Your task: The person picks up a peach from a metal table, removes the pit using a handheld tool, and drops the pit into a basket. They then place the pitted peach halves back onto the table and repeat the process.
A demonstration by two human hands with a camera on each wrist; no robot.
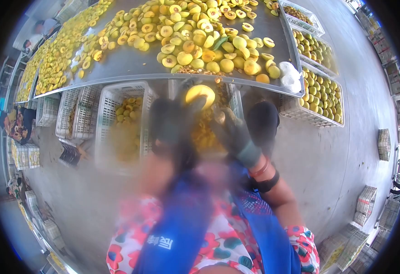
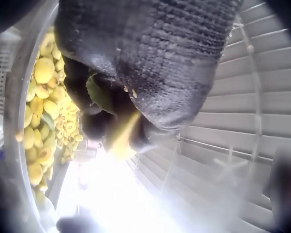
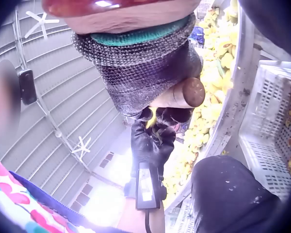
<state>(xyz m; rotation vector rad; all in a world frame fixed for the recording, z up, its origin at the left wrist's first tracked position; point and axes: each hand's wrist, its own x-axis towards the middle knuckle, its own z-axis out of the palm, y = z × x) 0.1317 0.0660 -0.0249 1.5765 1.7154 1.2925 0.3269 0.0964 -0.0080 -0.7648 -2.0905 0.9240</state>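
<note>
In the head view my gloved left hand (image 1: 168, 121) holds a yellow peach (image 1: 200, 96) just below the sorting table's near edge. A green leaf (image 2: 101, 94) shows by its dark-gloved fingers in the left wrist view. My gloved right hand (image 1: 232, 132) is close on the peach's right side. It grips a round wooden handle (image 3: 186, 93), whose butt sticks out of the fist; the tool's working end is hidden. Both hands meet around the fruit in the right wrist view, the left hand (image 3: 153, 145) beyond the right.
A metal table (image 1: 131, 64) bears many whole and halved peaches (image 1: 195, 36). Below its edge stand a white crate (image 1: 100, 114) of fruit and another container between my knees. Crates of whole peaches (image 1: 321, 98) stand at the right. A white bag (image 1: 291, 77) lies at the table corner.
</note>
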